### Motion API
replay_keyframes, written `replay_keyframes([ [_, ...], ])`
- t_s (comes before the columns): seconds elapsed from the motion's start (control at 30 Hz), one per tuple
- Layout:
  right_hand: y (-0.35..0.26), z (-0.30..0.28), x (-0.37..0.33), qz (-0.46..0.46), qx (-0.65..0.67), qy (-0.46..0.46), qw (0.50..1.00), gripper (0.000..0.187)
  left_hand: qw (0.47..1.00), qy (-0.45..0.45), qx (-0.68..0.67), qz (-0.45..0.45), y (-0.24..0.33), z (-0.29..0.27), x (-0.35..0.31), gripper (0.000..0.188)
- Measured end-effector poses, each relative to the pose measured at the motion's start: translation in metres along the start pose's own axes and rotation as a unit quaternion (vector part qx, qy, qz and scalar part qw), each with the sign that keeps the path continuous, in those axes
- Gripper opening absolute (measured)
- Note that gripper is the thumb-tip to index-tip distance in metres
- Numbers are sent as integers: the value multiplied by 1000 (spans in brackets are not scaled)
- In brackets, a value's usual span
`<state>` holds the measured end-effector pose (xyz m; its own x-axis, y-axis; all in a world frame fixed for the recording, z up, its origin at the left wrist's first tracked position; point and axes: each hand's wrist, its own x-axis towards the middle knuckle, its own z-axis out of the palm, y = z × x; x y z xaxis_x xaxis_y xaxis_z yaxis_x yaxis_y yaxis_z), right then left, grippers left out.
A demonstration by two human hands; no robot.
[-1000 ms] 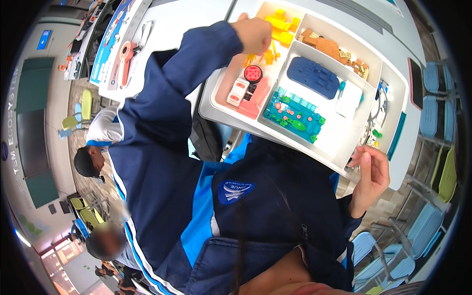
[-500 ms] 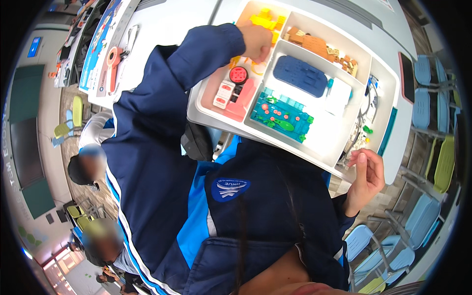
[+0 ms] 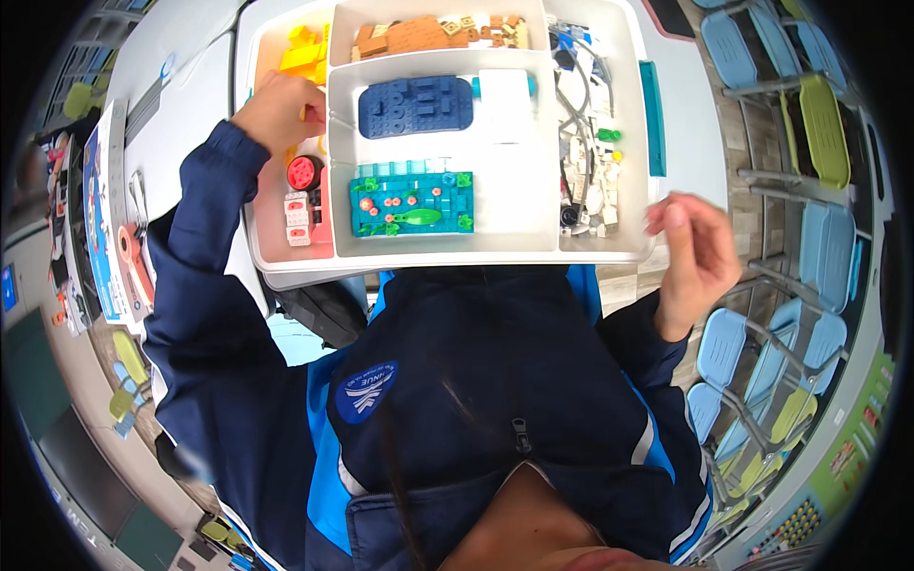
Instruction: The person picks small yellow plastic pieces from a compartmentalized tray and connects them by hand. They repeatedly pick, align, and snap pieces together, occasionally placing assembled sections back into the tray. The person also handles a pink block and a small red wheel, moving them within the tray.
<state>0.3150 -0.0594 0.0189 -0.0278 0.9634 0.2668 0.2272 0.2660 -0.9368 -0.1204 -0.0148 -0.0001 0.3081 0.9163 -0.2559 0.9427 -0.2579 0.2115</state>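
A white divided tray (image 3: 505, 255) of building bricks lies in front of me. Over its left compartment, my left hand (image 3: 279, 110) is closed, fingertips bent down among yellow bricks (image 3: 306, 54); a bit of yellow shows at them, but what they pinch is hidden. Just below that hand are a red wheel (image 3: 304, 172) and a white and red brick piece (image 3: 298, 220). The middle compartment holds a dark blue plate (image 3: 416, 107), a white block (image 3: 506, 103) and a teal plate with green and pink pieces (image 3: 412, 204). My right hand (image 3: 702, 249) is open and holds nothing, beside the tray's front right corner.
Brown and tan bricks (image 3: 419, 36) fill the back compartment. Grey cables and white parts (image 3: 590, 143) lie in the right one. A teal strip (image 3: 652, 119) sits along the tray's right side. An orange tool (image 3: 135, 262) lies at left. Blue chairs (image 3: 826, 252) stand at right.
My view has turned and shifted, so the tray now sits straighter and farther left in it. My left hand stays over the left compartment, and my right hand remains beside the front right corner.
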Motion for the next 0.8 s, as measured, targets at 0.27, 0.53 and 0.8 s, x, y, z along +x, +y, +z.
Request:
replay_keyframes([
  [0.27, 11, -1, 63, -251, -406, -185, 859, 17, 983, 172, -47, -50, 50, -35, -69, 13],
  [0.53, 32, -3, 71, -219, -378, -221, 872, 10, 878, 323, -334, -112, 142, 6, -143, 16],
  [0.8, 6, -19, 37, -146, -251, -200, 936, 8, 874, 289, -392, -13, 211, 36, -102, 19],
])
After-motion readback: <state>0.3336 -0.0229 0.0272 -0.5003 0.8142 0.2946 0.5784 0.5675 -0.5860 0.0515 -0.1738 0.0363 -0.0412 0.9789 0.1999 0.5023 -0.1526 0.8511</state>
